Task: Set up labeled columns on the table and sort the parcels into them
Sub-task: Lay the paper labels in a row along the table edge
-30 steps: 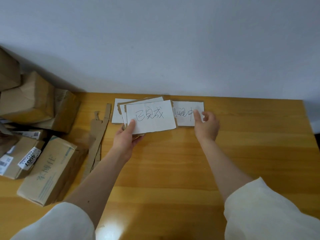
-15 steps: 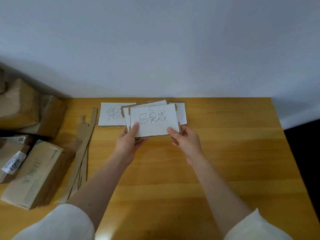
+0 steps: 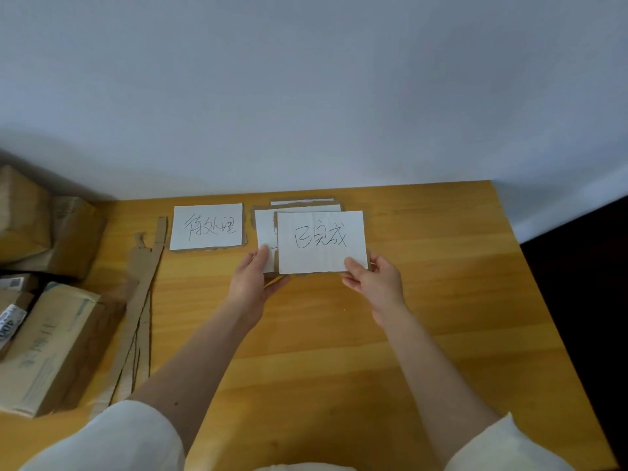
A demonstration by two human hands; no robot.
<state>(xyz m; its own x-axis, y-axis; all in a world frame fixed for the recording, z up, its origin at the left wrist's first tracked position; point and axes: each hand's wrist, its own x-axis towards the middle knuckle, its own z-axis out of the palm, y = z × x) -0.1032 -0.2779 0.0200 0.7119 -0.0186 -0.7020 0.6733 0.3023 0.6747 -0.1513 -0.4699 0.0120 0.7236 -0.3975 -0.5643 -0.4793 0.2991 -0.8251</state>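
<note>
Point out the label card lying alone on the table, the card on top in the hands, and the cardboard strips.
Lone label card [image 3: 207, 227], head view, its white face.
Top card [image 3: 321, 241], head view, its written middle.
Cardboard strips [image 3: 144, 283], head view, mid-length.

The white paper-faced cardboard card [image 3: 206, 227] lying flat on the wooden table reads 待处理 in handwriting. The white card at the front of the held stack [image 3: 321, 241] reads 已完成. A white sticker on a brown parcel [image 3: 8, 325] at left seems to show "400", partly cut off.
</note>
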